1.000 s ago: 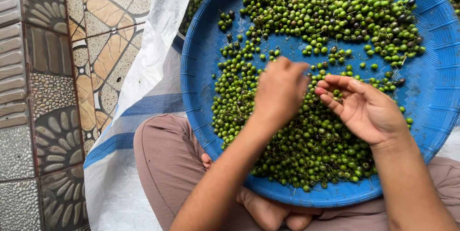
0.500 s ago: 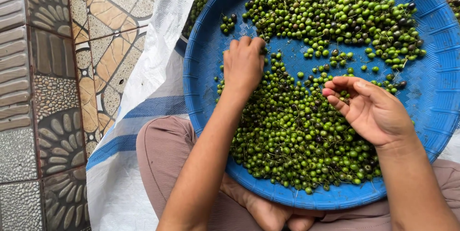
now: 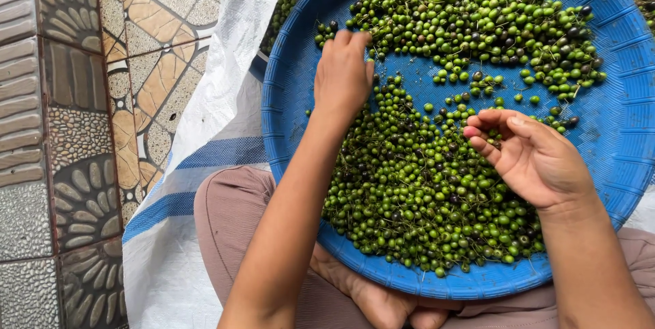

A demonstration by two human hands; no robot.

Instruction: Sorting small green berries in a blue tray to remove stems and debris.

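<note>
One big round blue tray (image 3: 614, 138) is seen in the middle and right of the frame, and it is rested on the lap of one seated person. Far too many small green berries (image 3: 423, 199) to be counted are held in it, with some dark ones mixed in. They are split into two heaps: one along the top of the tray and one bigger heap in the lower middle. A bare blue strip is left between the two heaps, with a few loose berries dotted on it.

Two hands are seen. The left hand (image 3: 343, 76) is laid palm down near the upper left of the tray, with its fingers bent onto the berries at the edge of the top heap; whether anything is held under it cannot be told. The right hand (image 3: 535, 158) is held palm up over the right of the lower heap, with its fingers curled in loosely and its palm left bare.

One white sack with blue stripes (image 3: 198, 165) is spread under the tray. Patterned floor tiles (image 3: 61, 131) are seen at the left.
</note>
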